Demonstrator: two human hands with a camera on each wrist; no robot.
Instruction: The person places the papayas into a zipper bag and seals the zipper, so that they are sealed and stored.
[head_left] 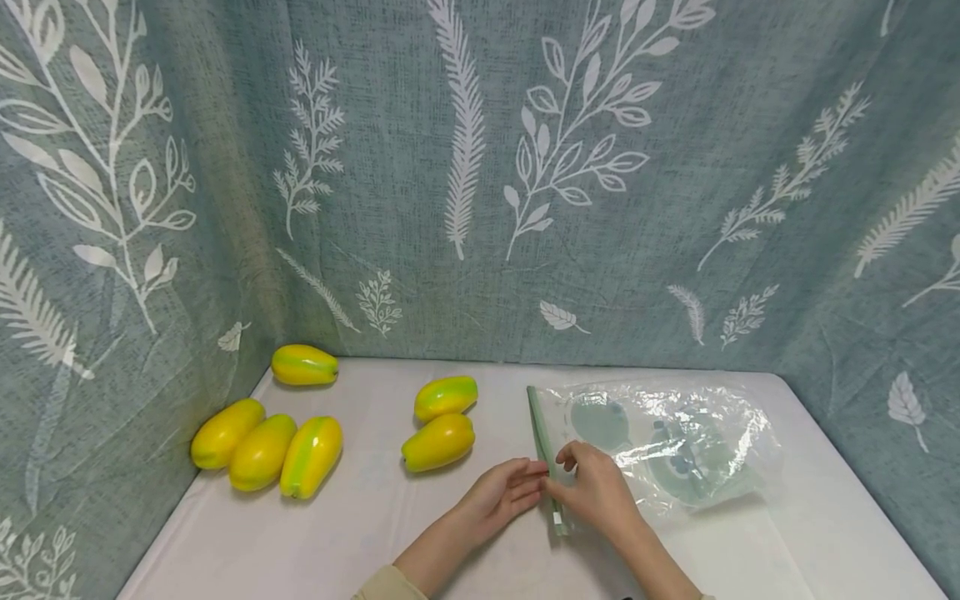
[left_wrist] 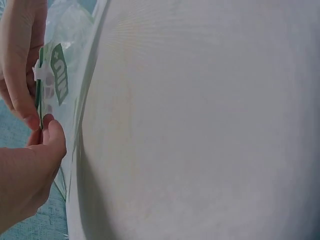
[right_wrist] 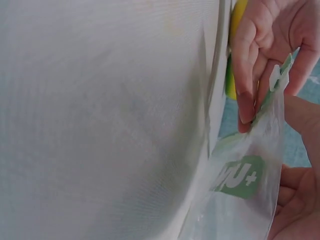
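Note:
A clear plastic zip bag with a green zip edge and pale green printed circles lies on the table at the right. My left hand pinches the green edge from the left. My right hand holds the same edge from the bag's side, its thumb towards the left fingertips. In the left wrist view, the left thumb and fingers meet at the edge, below the right hand. A white slider shows on the edge in the right wrist view. Part of the right fingers' contact is hidden.
Two yellow-green papayas lie left of the left hand. Several more papayas sit at the table's left side, one near the back corner. A teal leaf-patterned curtain encloses the white table at the back and sides.

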